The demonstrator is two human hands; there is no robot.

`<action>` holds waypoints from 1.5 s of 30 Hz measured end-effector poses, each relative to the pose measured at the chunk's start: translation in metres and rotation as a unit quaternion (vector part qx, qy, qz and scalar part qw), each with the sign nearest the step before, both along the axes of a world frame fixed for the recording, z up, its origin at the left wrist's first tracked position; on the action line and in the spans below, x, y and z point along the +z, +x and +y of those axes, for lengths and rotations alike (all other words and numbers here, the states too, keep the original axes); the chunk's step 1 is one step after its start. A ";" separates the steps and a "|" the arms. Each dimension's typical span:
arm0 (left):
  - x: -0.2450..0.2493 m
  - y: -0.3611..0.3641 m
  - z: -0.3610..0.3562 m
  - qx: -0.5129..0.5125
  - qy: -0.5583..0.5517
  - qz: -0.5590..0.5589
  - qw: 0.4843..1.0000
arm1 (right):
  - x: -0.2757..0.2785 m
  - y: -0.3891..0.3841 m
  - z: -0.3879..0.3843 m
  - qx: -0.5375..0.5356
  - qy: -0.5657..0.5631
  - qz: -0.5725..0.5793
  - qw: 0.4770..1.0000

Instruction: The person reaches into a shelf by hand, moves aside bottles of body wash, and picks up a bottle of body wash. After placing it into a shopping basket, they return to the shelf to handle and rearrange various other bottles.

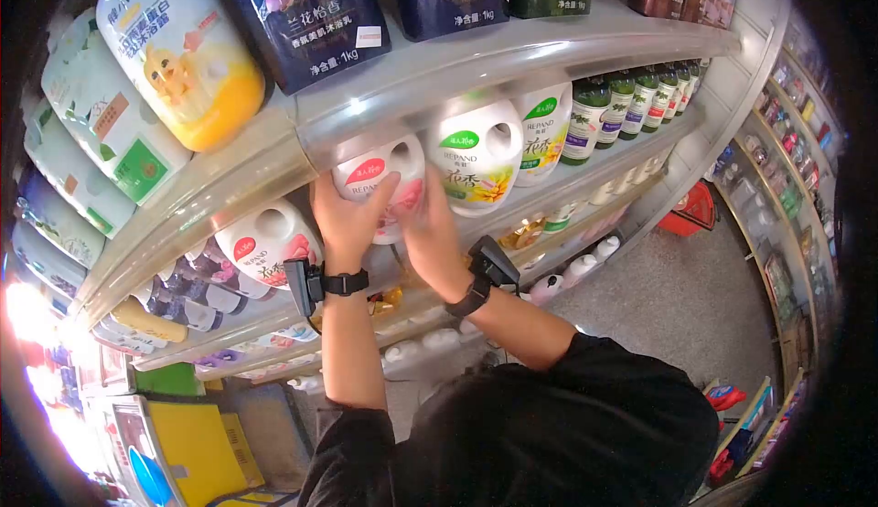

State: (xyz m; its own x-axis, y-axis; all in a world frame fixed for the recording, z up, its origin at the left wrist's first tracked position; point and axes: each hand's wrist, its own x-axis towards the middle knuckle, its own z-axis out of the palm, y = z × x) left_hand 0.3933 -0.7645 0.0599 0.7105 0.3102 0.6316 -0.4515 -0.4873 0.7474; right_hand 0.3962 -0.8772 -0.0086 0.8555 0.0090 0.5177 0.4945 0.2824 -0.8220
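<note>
Both hands are at a white bottle with a pink label (368, 167) on the middle shelf. My left hand (352, 219) is wrapped round its left side, thumb across the front. My right hand (433, 237) lies against its right side, fingers partly blurred. Just right of it stands a white bottle with a green label (477, 155), and another like it (545, 132) is beyond. To the left, a second pink-label bottle (267, 244) stands apart from my hands. Black straps with dark devices are on both wrists.
Large dark blue bottles (311, 22) and a yellow-white duck bottle (180, 59) stand on the upper shelf (521, 50). Green bottles (585, 118) line the middle shelf's right. A red basket (688, 210) sits on the floor, near curved shelving at right.
</note>
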 end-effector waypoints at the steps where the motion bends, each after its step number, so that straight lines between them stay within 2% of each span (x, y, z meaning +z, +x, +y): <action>1: 0.000 -0.002 -0.001 0.003 -0.001 0.004 1.000 | 0.006 -0.008 -0.004 -0.027 -0.040 -0.006 0.999; 3: 0.004 -0.006 -0.005 0.008 -0.003 0.011 1.000 | 0.009 -0.015 -0.008 -0.058 -0.088 -0.013 0.994; 6: -0.001 0.001 -0.004 0.012 -0.008 -0.038 0.999 | 0.011 -0.016 -0.014 -0.070 -0.126 -0.010 0.990; 10: 0.000 -0.006 -0.006 -0.038 -0.057 0.024 0.997 | 0.014 -0.024 -0.027 -0.071 -0.195 -0.005 0.978; 12: 0.004 0.001 -0.003 0.043 0.062 -0.009 0.997 | 0.024 -0.022 -0.034 -0.043 -0.213 0.000 0.976; 13: 0.006 0.002 -0.002 0.083 0.121 -0.023 0.989 | 0.023 -0.023 -0.034 -0.067 -0.223 -0.020 0.972; 14: 0.012 -0.001 0.000 0.173 0.237 0.046 0.955 | 0.023 -0.022 -0.033 -0.092 -0.234 -0.040 0.967; 17: 0.038 0.014 0.017 0.002 0.047 0.100 0.994 | 0.023 -0.018 -0.030 -0.116 -0.219 -0.071 0.966; 18: 0.029 0.028 0.027 0.006 -0.030 0.081 0.996 | 0.019 -0.018 -0.028 -0.117 -0.216 -0.079 0.966; 19: 0.018 0.040 0.034 0.091 0.137 0.054 0.985 | 0.016 -0.018 -0.027 -0.117 -0.212 -0.088 0.966; 20: 0.005 0.051 0.040 0.174 0.298 0.026 0.938 | 0.015 -0.019 -0.026 -0.114 -0.221 -0.082 0.965; 23: -0.004 0.062 0.047 0.244 0.531 0.030 0.811 | 0.014 -0.017 -0.027 -0.112 -0.239 -0.076 0.962; 25: 0.009 0.064 0.042 0.163 0.421 0.100 0.887 | 0.011 -0.018 -0.025 -0.111 -0.241 -0.075 0.961; 27: 0.002 0.077 0.047 0.091 0.307 0.090 0.943 | 0.013 -0.019 -0.021 -0.107 -0.232 -0.076 0.964; 30: -0.004 0.085 0.047 0.056 0.166 0.057 0.983 | 0.009 -0.019 -0.010 -0.114 -0.238 -0.089 0.960; 33: 0.003 0.075 0.031 0.068 0.145 0.147 0.976 | 0.000 -0.008 -0.003 -0.136 -0.227 -0.112 0.958; 37: 0.004 0.072 0.014 0.087 0.113 0.128 0.981 | -0.007 0.003 0.001 -0.126 -0.191 -0.099 0.968; 39: 0.015 0.061 0.005 0.094 0.105 0.108 0.984 | -0.007 0.010 0.001 -0.041 -0.120 -0.018 0.992; 42: 0.022 0.059 0.001 0.071 0.067 0.090 0.991 | 0.003 0.010 -0.005 0.009 -0.077 -0.002 0.997; 44: 0.073 0.018 -0.013 0.020 0.046 0.244 0.969 | 0.017 0.005 -0.008 0.065 -0.043 0.040 0.996; 45: 0.065 0.022 -0.011 0.059 0.073 0.188 0.978 | 0.021 0.004 -0.008 0.061 -0.047 0.054 0.996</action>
State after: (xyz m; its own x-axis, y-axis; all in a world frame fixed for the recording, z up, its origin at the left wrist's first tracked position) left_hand 0.4152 -0.7752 0.1247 0.8658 0.3305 0.3757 -0.0921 -0.6327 0.7689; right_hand 0.4006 -0.8849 0.0126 0.8958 0.1608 0.4144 0.3678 0.2553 -0.8942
